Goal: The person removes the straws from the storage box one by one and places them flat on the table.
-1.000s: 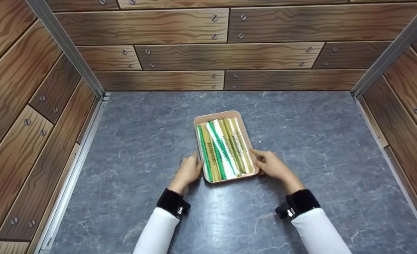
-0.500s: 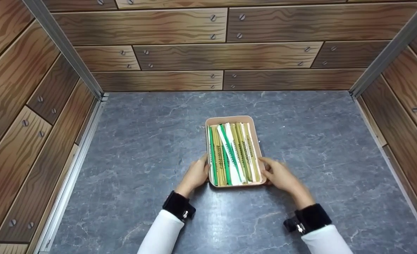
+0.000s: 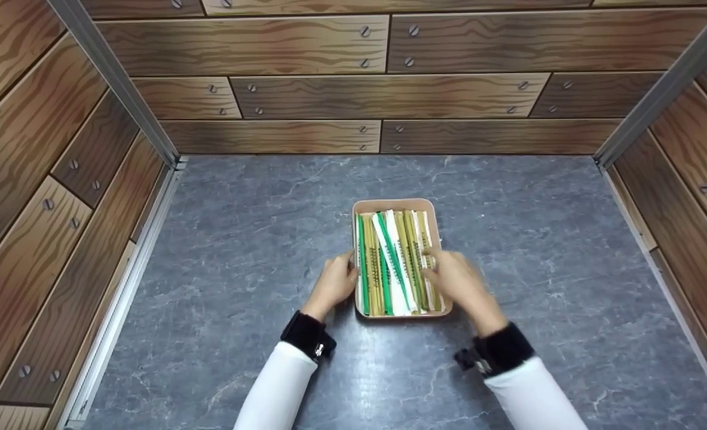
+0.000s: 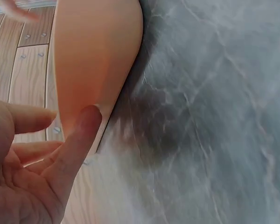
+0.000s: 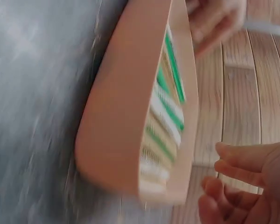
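A shallow peach-coloured tray (image 3: 394, 206) lies on the grey floor, filled with long slim printed packets (image 3: 383, 263) in green, tan and white; what they contain cannot be seen. Beside its left wall is my left hand (image 3: 336, 280). In the left wrist view the left thumb (image 4: 86, 126) touches the tray's outer wall (image 4: 95, 46), while the other fingers are spread apart from it. My right hand (image 3: 458, 278) is over the tray's right side, blurred by motion. The right wrist view shows its fingers (image 5: 245, 156) loosely bent, apart from the tray and holding nothing.
Wood-plank patterned panels stand behind (image 3: 383, 95), at the left (image 3: 42, 209) and at the right (image 3: 688, 197). Metal corner posts (image 3: 114, 83) join them. The marbled grey surface (image 3: 239, 239) surrounds the tray.
The tray has slid slightly right and nearer and turned from tilted to nearly straight. The right hand has left the tray's right edge and moved inward over it. The left hand stays at the left edge.
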Tool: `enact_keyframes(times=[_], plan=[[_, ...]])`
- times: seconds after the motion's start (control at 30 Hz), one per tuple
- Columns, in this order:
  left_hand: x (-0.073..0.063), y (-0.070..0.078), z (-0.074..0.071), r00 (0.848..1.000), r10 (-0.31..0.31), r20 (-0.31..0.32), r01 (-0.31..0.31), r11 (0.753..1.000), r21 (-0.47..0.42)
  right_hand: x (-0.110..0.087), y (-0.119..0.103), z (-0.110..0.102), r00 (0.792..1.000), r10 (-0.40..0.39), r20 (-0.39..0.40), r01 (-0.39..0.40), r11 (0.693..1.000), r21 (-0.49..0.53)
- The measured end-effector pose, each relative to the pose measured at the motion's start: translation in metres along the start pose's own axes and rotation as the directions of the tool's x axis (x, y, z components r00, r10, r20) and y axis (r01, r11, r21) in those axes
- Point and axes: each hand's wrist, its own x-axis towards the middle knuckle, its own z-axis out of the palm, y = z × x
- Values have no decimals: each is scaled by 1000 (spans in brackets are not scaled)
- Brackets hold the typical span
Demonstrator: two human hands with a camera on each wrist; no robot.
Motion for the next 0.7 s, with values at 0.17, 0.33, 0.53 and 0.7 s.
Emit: enact_keyframes(times=[0.17,0.33,0.53,0.7], plan=[[8,0,6,998,-45,-53,44,999,-17,20,-14,27,999,43,11,-43,997,-57],[9,-2,10,994,-76,-76,70,995,-76,29,-12,44,994,102,-31,-105,988,-117],[9,-7,11,989,-126,-82,111,979,-170,32,-8,51,993,104,-50,-108,988,-106],[10,-11,13,986,-132,-98,108,969,-220,33,-5,50,991,119,-63,-123,991,-58]])
